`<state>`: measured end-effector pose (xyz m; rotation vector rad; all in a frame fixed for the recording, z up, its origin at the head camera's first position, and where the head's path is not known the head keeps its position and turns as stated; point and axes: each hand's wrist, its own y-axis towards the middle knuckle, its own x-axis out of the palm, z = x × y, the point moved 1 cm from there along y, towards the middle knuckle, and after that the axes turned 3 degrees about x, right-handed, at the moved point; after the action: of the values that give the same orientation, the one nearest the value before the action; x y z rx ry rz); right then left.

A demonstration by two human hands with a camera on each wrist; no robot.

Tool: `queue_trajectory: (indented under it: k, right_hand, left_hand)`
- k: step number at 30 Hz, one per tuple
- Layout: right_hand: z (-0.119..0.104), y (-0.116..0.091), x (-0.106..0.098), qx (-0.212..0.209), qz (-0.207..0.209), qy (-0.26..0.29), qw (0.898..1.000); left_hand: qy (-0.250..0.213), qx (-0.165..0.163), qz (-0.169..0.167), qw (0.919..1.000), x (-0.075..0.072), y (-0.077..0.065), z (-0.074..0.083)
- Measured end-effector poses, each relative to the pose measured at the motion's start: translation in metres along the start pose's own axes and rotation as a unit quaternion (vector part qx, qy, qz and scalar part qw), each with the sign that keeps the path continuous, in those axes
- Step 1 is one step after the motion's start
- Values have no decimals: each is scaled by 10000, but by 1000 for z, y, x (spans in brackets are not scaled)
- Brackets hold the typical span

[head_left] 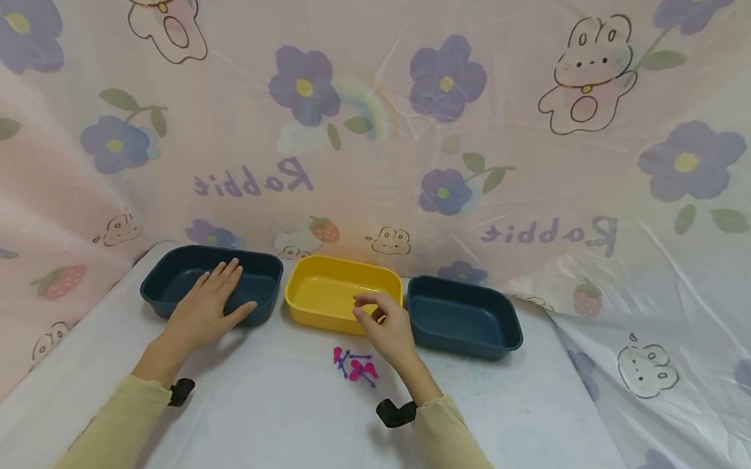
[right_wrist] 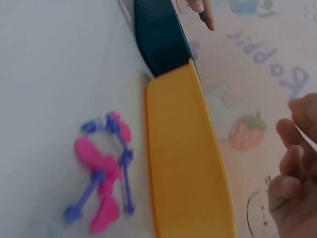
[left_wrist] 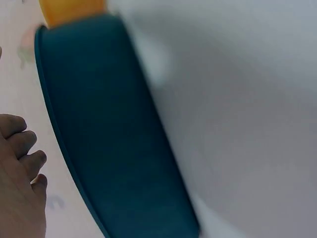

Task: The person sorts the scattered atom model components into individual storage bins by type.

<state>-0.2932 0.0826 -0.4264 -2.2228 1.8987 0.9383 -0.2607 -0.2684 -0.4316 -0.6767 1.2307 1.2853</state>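
My left hand (head_left: 209, 305) is over the left dark teal tray (head_left: 171, 264), its fingers extended across the opening and the thumb spread to the right. Loosely bent, the fingers of my right hand (head_left: 387, 327) hover at the right part of the yellow tray (head_left: 311, 317), with a gap between thumb and forefinger and nothing visible held. On the cloth just in front of the yellow tray lies a small pile of pink rounded pieces (head_left: 356, 370) and purple rods with knobbed ends (head_left: 360, 355). The right wrist view shows these purple rods (right_wrist: 127, 183) mixed with the pink pieces (right_wrist: 105, 213).
A second dark teal tray (head_left: 464, 317) stands to the right of the yellow one, so three trays form a row. Behind them hangs a printed curtain (head_left: 368, 154). White cloth (head_left: 271, 416) covers the table. Each wrist wears a black device (head_left: 396, 413).
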Motion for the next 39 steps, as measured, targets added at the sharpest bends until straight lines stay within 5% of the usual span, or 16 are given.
queue_trajectory:
  k: [11,20,39]
  right_hand:
    - [35,-34,-25,188,-874,-791,9929]
    - [58,-34,-28,651,-1694,-1080,9774]
    - [68,-22,-10,745,-1912,-1232,9709]
  left_hand:
    - [-239,60,10,9997,36,30,46]
    - [-156,62,-168,9997,61,47,62]
    - [-41,-24,-315,9995,59,48,69]
